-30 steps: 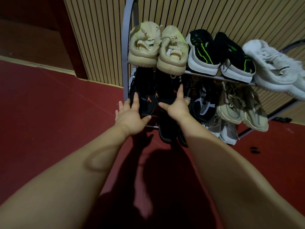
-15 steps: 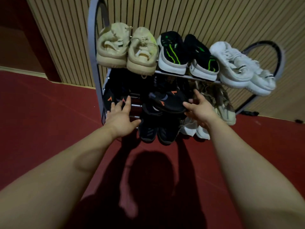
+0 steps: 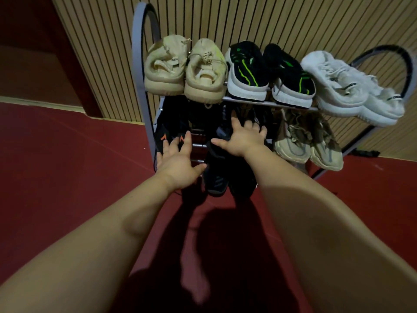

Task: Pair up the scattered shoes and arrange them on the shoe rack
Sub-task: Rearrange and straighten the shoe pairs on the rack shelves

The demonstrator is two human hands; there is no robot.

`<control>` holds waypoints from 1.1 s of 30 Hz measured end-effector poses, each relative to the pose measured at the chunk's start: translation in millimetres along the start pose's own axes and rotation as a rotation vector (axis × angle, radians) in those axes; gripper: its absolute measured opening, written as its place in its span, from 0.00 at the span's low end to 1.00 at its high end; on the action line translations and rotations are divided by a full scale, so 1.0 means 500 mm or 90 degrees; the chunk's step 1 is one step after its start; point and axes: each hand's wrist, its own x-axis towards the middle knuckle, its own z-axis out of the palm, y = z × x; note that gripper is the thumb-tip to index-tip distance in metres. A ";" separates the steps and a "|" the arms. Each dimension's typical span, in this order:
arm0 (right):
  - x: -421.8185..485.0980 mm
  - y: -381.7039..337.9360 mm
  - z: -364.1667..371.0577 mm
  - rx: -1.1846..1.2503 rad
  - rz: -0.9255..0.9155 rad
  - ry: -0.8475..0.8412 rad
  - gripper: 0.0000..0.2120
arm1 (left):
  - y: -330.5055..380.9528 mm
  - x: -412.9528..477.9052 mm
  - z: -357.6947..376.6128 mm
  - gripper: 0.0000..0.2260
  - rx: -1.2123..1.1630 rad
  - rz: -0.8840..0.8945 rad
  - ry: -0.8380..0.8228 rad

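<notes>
- Left hand (image 3: 177, 159): fingers straight and spread, holding nothing, reached toward the left end of the middle shelf, fingertips at a black shoe with orange marks (image 3: 168, 137).
- Right hand (image 3: 242, 137): fingers spread and laid flat on a dark shoe (image 3: 222, 132) in the centre of the middle shelf; whether it gripped that shoe could not be told.
- Shoe rack (image 3: 137, 64): grey metal frame with arched ends, stood against a ribbed wood wall (image 3: 248, 19) on a red floor (image 3: 67, 166).
- Top shelf, left to right: beige pair (image 3: 185, 68), black pair with green stripes (image 3: 268, 73), white pair (image 3: 352, 86), each pair side by side.
- Middle shelf, right end: tan pair (image 3: 309, 141), side by side.
- Below the hands: dark pair (image 3: 228, 175), toes toward the camera; whether on the lowest shelf or the floor was unclear.
</notes>
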 end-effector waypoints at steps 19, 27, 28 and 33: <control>-0.001 0.095 -0.048 0.016 -0.151 -0.064 0.51 | -0.022 0.007 -0.011 0.41 -0.036 0.012 0.021; -0.021 0.186 -0.032 0.049 -0.252 -0.170 0.57 | 0.009 0.052 0.013 0.51 0.075 0.118 -0.019; -0.019 0.186 -0.028 0.045 -0.259 -0.165 0.56 | 0.014 0.060 0.017 0.51 0.058 0.129 -0.029; -0.012 0.199 -0.017 -0.011 -0.272 -0.141 0.55 | 0.041 0.095 0.010 0.44 -0.086 0.187 -0.006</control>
